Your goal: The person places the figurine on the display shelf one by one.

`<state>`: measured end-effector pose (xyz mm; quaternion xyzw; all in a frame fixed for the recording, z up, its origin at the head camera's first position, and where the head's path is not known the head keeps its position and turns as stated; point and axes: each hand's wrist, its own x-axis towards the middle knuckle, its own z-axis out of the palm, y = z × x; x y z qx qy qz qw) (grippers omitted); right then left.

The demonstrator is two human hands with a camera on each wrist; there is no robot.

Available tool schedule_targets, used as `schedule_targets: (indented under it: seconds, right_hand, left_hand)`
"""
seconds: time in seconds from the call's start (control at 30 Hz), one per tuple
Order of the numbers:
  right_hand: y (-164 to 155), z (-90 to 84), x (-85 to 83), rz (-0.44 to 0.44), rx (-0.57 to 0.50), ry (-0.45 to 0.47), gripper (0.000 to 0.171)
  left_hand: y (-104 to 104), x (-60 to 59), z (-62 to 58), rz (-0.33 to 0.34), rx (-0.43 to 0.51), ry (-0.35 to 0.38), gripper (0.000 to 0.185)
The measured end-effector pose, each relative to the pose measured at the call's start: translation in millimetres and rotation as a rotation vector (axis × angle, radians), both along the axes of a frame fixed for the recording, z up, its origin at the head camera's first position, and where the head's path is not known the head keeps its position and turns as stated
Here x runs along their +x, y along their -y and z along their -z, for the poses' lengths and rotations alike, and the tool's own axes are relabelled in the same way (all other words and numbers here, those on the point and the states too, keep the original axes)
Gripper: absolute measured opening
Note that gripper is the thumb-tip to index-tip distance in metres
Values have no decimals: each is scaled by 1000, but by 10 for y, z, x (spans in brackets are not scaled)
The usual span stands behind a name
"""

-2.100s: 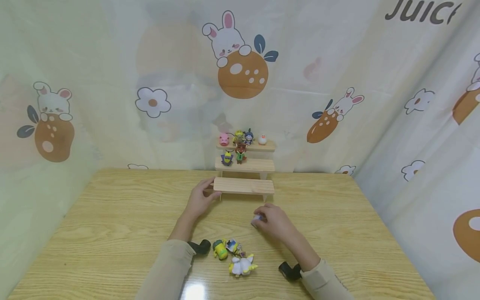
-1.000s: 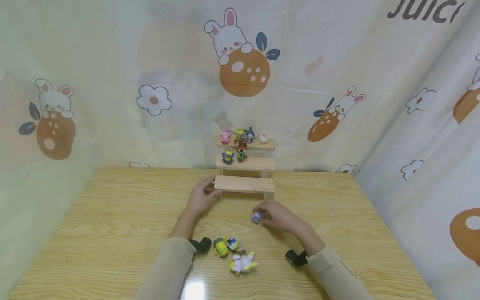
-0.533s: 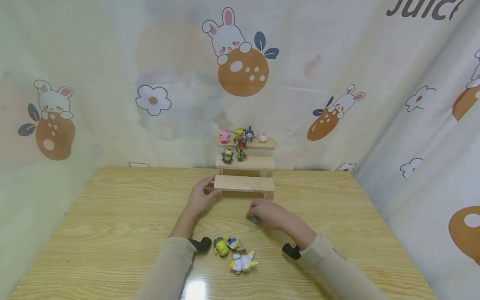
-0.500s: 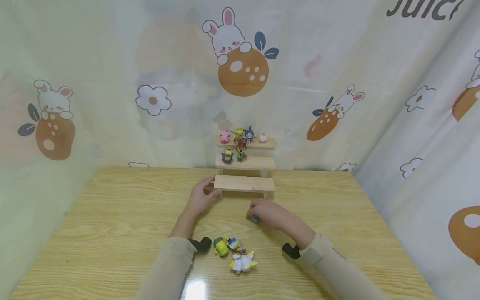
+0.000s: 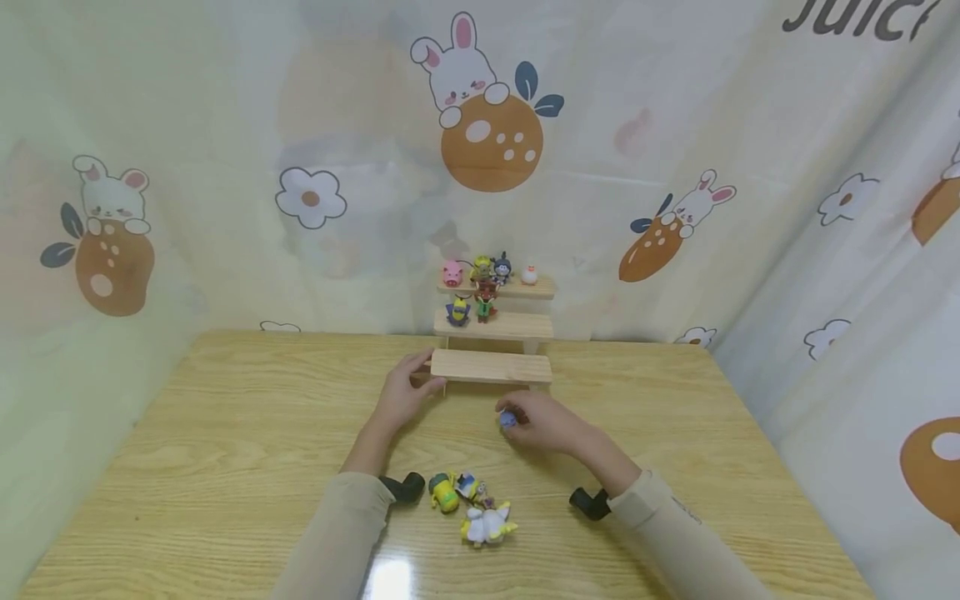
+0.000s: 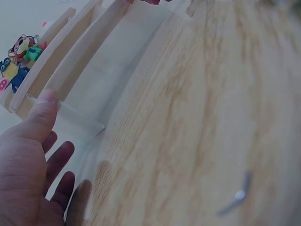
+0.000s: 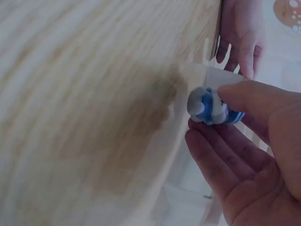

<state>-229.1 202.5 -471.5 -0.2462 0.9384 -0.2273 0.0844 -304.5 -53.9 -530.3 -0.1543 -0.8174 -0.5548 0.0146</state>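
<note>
My right hand (image 5: 551,423) pinches a small blue-and-white toy figurine (image 7: 207,106) between thumb and fingers, just in front of the stand. At the left end of the lowest step, my left hand (image 5: 401,398) grips the three-tier wooden stand (image 5: 491,365), its thumb (image 6: 44,110) on the front edge and the forefinger behind. The lower fingers of that hand hang loosely beside the leg. On the middle step stand a purple-and-yellow figurine (image 5: 458,312) and a fox figurine (image 5: 486,305). The top step bears a pink pig (image 5: 452,273), a white chick-like toy (image 5: 529,274) and other figurines.
Between the forearms lie a yellow-green figurine (image 5: 444,493), a blue-and-yellow one (image 5: 467,485) and a white-and-yellow one (image 5: 486,525). Black wrist mounts (image 5: 590,503) stick out under the sleeves. A printed curtain (image 5: 360,250) hangs behind the table (image 5: 247,433).
My right hand has shifted slightly forward toward the stand, and the figurine has been turned in its fingers. The left hand has stayed at the stand's lowest step.
</note>
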Motion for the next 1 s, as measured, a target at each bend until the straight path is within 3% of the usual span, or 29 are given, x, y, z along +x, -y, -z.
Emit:
schedule_targets:
  seconds: [0.67, 1.0]
  right_hand:
    - [-148, 88, 129, 140, -114, -14, 25]
    - [-112, 16, 184, 118, -56, -135, 21]
  left_hand:
    - [-3, 22, -13, -2, -19, -12, 64]
    - [-5, 5, -16, -2, -2, -3, 63]
